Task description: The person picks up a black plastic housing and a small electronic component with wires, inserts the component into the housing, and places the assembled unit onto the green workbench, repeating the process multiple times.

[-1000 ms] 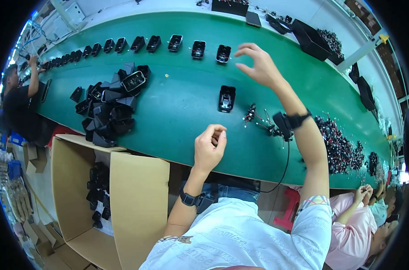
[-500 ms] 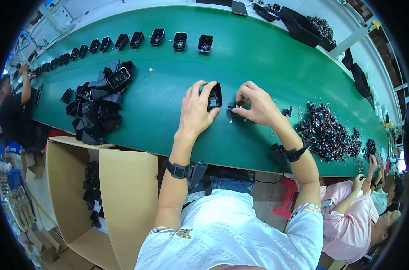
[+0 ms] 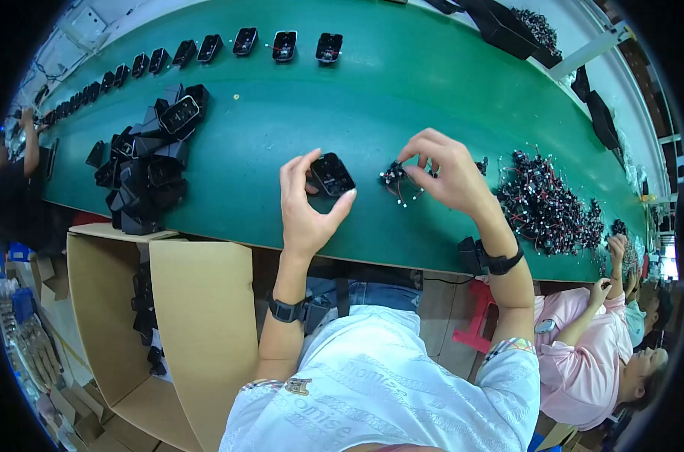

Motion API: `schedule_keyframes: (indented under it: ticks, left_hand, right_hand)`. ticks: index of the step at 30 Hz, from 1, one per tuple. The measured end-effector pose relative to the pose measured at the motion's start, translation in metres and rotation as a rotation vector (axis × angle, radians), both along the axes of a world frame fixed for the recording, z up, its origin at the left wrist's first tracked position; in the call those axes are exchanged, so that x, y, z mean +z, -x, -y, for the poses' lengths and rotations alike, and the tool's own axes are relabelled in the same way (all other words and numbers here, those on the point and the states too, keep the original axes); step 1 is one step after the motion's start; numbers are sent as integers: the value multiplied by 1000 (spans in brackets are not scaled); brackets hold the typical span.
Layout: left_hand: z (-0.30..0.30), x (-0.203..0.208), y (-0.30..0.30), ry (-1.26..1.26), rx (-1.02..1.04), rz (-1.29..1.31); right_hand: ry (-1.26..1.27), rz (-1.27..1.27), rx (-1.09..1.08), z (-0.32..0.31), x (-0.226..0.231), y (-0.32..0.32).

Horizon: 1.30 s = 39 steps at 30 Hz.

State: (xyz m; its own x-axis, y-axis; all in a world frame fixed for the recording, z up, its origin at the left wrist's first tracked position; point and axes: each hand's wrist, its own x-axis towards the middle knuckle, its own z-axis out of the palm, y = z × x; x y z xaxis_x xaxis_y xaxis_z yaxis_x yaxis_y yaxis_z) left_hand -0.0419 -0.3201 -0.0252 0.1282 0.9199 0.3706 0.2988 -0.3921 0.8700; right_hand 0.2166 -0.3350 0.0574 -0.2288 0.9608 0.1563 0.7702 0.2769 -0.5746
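A black plastic housing (image 3: pixel 333 175) with rounded corners and an open hollow is tilted between the thumb and fingers of my left hand (image 3: pixel 304 203). To its right, over the green table, my right hand (image 3: pixel 449 172) is closed in a pinch at a small bunch of black wired parts (image 3: pixel 392 175). Thin red and black leads with white plugs hang from that bunch. My fingers partly hide it. The housing and the wired parts are apart from each other.
Black housings (image 3: pixel 153 162) lie heaped at left, and a row of them (image 3: pixel 245 41) runs along the far side. A large pile of wired parts (image 3: pixel 545 207) is at right. An open cardboard box (image 3: pixel 202 324) stands below the table edge. People (image 3: pixel 583 354) sit at right.
My left hand has tipped the housing over to a slant and moved slightly left. The right hand has shifted a little, and more of the wired bunch shows. The whole view has shifted slightly.
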Motion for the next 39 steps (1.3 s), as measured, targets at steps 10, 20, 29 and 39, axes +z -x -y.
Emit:
schedule_keyframes:
  ticks: [10, 20, 29, 39]
  left_hand:
    - [0, 0, -3, 12, -16, -47]
    - [0, 4, -3, 17, -24, -21]
    - [-1, -3, -2, 8, -74, 41]
    - [26, 14, -1, -80, -250, 320]
  right_hand:
    - [47, 93, 67, -8, -22, 19]
    - [72, -227, -51, -7, -6, 21]
    - [110, -424, -133, -3, 1, 20]
    - [60, -893, -66, 64, -6, 65]
